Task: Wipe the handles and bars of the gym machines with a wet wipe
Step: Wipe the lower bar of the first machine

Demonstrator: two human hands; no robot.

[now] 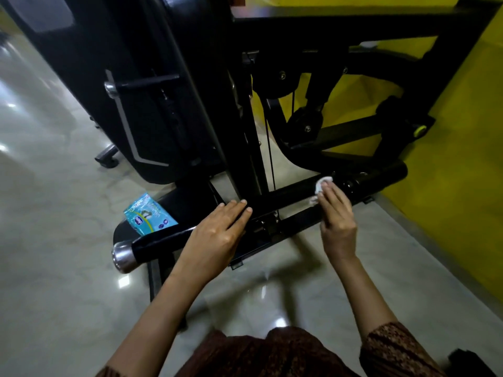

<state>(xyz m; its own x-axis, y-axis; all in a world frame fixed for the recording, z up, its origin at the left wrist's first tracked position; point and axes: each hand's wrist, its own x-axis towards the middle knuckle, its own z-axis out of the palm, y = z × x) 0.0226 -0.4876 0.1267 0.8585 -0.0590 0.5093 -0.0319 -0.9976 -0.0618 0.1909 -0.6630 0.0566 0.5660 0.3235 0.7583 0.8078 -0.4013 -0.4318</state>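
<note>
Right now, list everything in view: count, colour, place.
bar: 1, black with chrome end cap, low across the middle
wipe: 1, white, on the bar at the right fingertips
wipe pack: 1, blue, on the seat
seat: 1, black, behind the bar's left end
frame: 1, black, centre and top
back pad: 1, black, upper left
pulleys: 2, black, centre
cable: 1, black, upright at centre
knob: 1, yellow-green, right
wall: 1, yellow, right
floor: 1, pale and glossy, below
sleeve: 1, brown patterned, bottom right
left grip: 1, bare, flat on the bar
right grip: 1, bare, presses the wipe to the bar
</note>
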